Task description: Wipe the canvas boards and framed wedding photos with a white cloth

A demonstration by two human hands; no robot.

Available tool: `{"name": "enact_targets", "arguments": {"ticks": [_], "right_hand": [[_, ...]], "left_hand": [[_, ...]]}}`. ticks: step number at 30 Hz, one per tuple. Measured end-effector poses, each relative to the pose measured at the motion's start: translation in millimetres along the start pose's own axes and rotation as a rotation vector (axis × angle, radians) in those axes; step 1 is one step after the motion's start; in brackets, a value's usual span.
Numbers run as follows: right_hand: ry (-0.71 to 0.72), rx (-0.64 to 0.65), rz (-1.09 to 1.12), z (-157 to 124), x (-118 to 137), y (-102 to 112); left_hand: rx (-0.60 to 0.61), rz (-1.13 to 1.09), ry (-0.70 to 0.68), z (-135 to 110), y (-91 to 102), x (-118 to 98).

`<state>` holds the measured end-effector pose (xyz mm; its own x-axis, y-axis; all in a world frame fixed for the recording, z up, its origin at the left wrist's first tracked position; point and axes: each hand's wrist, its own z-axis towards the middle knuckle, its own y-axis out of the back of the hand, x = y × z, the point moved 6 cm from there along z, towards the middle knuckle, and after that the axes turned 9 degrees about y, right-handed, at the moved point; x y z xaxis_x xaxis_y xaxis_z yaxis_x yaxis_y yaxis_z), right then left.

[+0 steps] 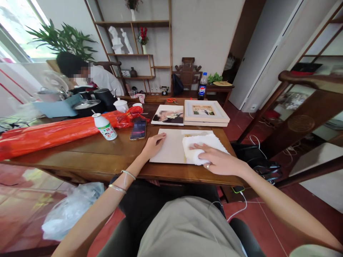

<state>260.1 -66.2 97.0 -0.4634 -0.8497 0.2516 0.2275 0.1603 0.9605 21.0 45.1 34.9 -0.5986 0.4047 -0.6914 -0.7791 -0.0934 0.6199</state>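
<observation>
A pale flat board (171,144) lies at the table's front edge. My left hand (155,145) rests on the board's left side, fingers laid over its surface and holding nothing. Towards the board's right side, my right hand (217,159) presses a bunched white cloth (190,144) down, fingers spread over it and a ring on one of them. A yellowish-brown smear shows around the cloth's edge. Just behind the board are a photo print (169,115) and a pale picture frame (206,108) on top of a similar flat piece.
Left on the wooden table (88,151) are a phone (138,129), a white bottle (105,127) and a long red plastic-wrapped bundle (61,129). Orange-handled scissors (172,101) and a cola bottle (202,87) are behind. A person (104,78) sits at far left.
</observation>
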Motion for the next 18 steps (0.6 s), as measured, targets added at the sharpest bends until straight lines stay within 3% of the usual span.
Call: {"name": "enact_targets", "arguments": {"ticks": [2, 5, 8, 11, 14, 18], "right_hand": [[0.018, -0.007, -0.003, 6.6, -2.3, 0.8], [-0.009, -0.027, -0.097, 30.6, -26.7, -1.7], [-0.081, -0.020, -0.216, 64.4, -53.5, -6.1], [-0.182, -0.007, -0.299, 94.6, -62.9, -10.4], [-0.189, 0.042, -0.363, 110.2, -42.7, -21.1], [0.123, 0.092, -0.340, 105.7, 21.2, -41.1]], "left_hand": [[-0.004, 0.003, 0.003, -0.1, 0.0, 0.2], [-0.008, 0.001, 0.000, -0.4, -0.3, 0.8], [-0.014, -0.013, -0.003, -0.3, -0.3, 1.5], [-0.008, -0.011, -0.006, 0.1, -0.5, 0.7], [-0.030, 0.013, -0.008, -0.3, 1.8, -1.2], [-0.183, -0.002, -0.012, -2.9, 13.8, -2.3]]}}
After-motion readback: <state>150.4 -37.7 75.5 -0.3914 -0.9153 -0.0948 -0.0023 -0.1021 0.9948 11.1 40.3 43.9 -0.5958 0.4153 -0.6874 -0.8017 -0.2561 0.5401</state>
